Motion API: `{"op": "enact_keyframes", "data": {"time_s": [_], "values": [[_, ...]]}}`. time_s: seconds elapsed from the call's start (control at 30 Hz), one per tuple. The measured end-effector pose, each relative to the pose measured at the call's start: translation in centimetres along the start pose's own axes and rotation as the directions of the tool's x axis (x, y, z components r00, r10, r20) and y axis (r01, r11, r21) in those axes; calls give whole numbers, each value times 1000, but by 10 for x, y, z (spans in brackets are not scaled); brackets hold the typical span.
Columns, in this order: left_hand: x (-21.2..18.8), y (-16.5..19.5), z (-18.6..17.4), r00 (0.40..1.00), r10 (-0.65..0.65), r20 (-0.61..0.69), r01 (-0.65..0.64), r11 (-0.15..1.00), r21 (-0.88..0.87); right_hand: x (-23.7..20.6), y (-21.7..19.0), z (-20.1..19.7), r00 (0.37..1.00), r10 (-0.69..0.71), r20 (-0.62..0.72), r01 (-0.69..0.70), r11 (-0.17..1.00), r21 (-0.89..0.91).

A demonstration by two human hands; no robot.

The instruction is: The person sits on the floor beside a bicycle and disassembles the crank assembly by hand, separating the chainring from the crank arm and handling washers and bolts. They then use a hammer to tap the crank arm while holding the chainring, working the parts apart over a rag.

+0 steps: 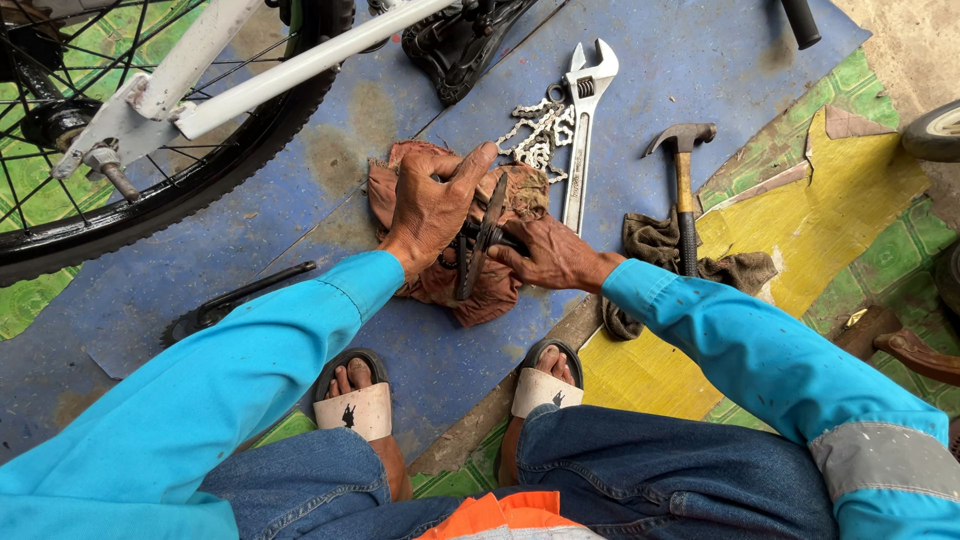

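Left hand [432, 205] lies flat, fingers spread, pressing on the reddish-brown rag [440, 270] spread on the blue mat [300, 200]. Right hand [548, 255] is closed around a dark metal bike part [478, 245] (crank or chainring piece, hard to say) that stands on edge on the rag between both hands, just in front of the sandalled feet.

Nearby: adjustable wrench [582, 130] just right of the rag, loose chain [540, 135] touching its handle, claw hammer [684, 190] lying across a second, darker rag [650, 250]. Bike wheel [120, 150] and white frame [250, 70] upper left, another dark toothed part [230, 300] on the mat to the left.

Risks, as a judgement: the part is thin and upright, so it could tip or slip on the bunched cloth if the right-hand grip loosens; teeth or edges could nick the fingers; the rag could slide on the smooth mat under the left palm's push.

Hard to see: the part's lower half sits behind fingers and cloth, exact shape unclear. Right fingertips are tucked under. Wheel, frame and saddle are cut by the frame edge.
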State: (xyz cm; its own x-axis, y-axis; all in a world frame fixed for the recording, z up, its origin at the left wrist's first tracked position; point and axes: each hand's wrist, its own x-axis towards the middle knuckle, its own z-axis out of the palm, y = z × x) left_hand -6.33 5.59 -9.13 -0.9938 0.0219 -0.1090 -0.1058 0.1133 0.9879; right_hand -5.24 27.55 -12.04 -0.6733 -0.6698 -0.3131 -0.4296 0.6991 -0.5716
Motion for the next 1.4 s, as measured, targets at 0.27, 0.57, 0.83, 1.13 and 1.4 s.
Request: {"op": "enact_keyframes", "data": {"time_s": [0.27, 0.57, 0.83, 1.13, 1.4], "values": [[0, 7, 1, 999, -29, 45, 35, 992, -124, -1, -1, -7, 997, -10, -79, 19, 993, 118], [0, 6, 1, 999, -24, 36, 27, 996, -84, -1, -11, -8, 996, 25, -81, -16, 993, 113], [0, 6, 1, 1000, 5, 13, -5, 1000, -13, 13, 13, 1, 974, 109, 199, -169, 934, 314], [0, 6, 1, 1000, 1, 19, -1, 1000, -20, -2, 6, -1, 984, -76, -160, 108, 973, 201], [-1, 4, 2, 1000, 4, 12, -4, 999, -39, 9, 12, 1, 970, 151, 191, -208, 921, 329]]}}
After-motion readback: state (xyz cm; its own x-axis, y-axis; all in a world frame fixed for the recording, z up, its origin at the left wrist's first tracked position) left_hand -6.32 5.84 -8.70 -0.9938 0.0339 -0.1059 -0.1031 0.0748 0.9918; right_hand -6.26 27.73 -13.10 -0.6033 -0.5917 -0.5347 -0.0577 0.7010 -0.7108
